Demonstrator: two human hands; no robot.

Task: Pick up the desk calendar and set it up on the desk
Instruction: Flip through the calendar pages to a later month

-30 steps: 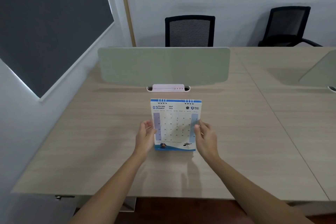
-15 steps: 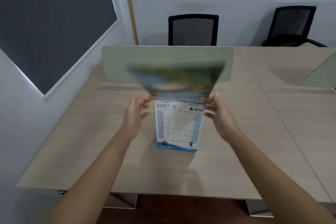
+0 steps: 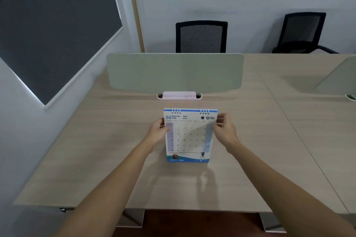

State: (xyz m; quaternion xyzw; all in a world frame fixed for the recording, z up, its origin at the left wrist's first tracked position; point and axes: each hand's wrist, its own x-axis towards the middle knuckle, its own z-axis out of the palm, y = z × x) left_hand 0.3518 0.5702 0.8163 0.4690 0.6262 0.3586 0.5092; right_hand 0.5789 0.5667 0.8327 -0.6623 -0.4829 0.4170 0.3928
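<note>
The desk calendar (image 3: 189, 136) stands upright on the wooden desk (image 3: 96, 150), spiral binding on top, showing the 06 June page. My left hand (image 3: 158, 131) grips its upper left edge, thumb on the front. My right hand (image 3: 224, 131) holds the upper right edge, fingers pinching the page near the top corner. The calendar's blue bottom edge rests on the desk surface.
A pale green divider panel (image 3: 173, 72) stands behind the calendar, with a pink cable tray (image 3: 179, 95) at its foot. Two black office chairs (image 3: 201, 36) sit beyond the desk. A second desk adjoins on the right. The near desk edge is just below my forearms.
Several pages were flipped up and over the spiral: the calendar went from March to June. Both hands rose with the pages and now hold the upper sides.
</note>
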